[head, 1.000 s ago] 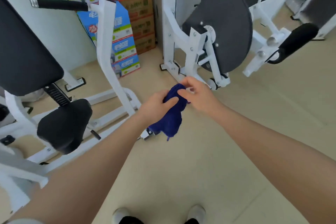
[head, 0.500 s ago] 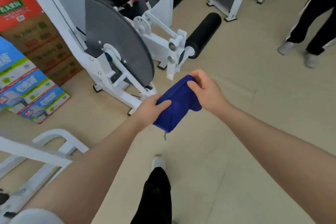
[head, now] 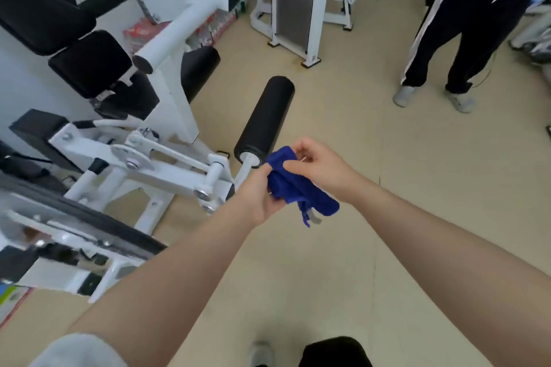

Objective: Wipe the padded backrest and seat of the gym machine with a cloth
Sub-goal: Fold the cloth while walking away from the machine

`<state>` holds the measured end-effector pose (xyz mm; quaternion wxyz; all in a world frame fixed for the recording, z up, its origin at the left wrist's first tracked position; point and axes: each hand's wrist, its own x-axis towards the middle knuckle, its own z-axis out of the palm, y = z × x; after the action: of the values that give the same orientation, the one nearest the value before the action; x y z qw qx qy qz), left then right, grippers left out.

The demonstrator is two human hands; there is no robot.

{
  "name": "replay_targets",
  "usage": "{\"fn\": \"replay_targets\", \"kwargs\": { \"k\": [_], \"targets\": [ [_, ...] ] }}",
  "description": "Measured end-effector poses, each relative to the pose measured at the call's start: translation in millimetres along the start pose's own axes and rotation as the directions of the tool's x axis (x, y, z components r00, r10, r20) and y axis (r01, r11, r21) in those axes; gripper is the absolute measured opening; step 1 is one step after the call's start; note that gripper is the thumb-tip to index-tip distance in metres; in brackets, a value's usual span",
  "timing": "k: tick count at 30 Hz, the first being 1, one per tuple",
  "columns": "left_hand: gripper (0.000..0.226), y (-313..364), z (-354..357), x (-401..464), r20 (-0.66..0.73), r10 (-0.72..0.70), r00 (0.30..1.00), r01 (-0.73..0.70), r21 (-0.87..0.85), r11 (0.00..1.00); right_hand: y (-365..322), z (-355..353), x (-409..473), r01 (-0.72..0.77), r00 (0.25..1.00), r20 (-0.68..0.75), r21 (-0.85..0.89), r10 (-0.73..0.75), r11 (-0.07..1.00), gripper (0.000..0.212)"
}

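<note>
head view: we hold a bunched blue cloth (head: pixel 293 188) in both hands, just right of the gym machine's black foam roller (head: pixel 265 119). our left hand (head: pixel 258 197) curls closed around its lower part; our right hand (head: pixel 320 165) pinches its top edge. the padded backrest (head: pixel 41 18) and seat (head: pixel 91 61) sit far left of the roller, well apart from the cloth.

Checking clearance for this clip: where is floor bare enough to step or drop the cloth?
Bare floor lies between the black foam roller and the bystander's shoes, and right of the hands. The left is crowded with white machine frame.
</note>
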<state>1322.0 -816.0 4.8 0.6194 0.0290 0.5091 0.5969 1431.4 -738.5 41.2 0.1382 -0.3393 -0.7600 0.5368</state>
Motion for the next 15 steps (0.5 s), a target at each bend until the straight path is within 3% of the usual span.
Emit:
{"fn": "replay_targets", "kwargs": {
  "k": [3,5,8,11,13,15],
  "targets": [
    [0.026,23,21,49,-0.019,-0.025,1.000,0.024,-0.055,0.998,10,-29,42,0.172,0.972,0.208,-0.295,-0.113,0.940,0.015],
    [0.035,37,38,82,-0.004,-0.015,1.000,0.015,-0.091,0.996,21,-53,76,0.190,0.962,0.253,-0.349,-0.103,0.918,0.026],
    [0.041,57,71,138,0.068,0.035,0.997,-0.029,-0.092,0.995,39,-102,130,0.052,0.965,0.264,-0.239,0.014,0.970,0.040],
    [0.019,78,106,194,-0.021,0.130,0.991,-0.123,0.202,0.972,56,-154,182,-0.133,0.940,0.313,-0.030,0.136,0.991,0.027],
    [0.007,96,137,232,-0.090,0.199,0.976,-0.169,0.271,0.948,64,-193,223,-0.266,0.945,0.219,0.089,0.242,0.960,0.016],
    [0.010,121,166,265,-0.129,0.235,0.964,-0.205,0.209,0.956,70,-229,264,-0.341,0.939,0.087,0.094,0.333,0.935,0.022]
  ]
}}
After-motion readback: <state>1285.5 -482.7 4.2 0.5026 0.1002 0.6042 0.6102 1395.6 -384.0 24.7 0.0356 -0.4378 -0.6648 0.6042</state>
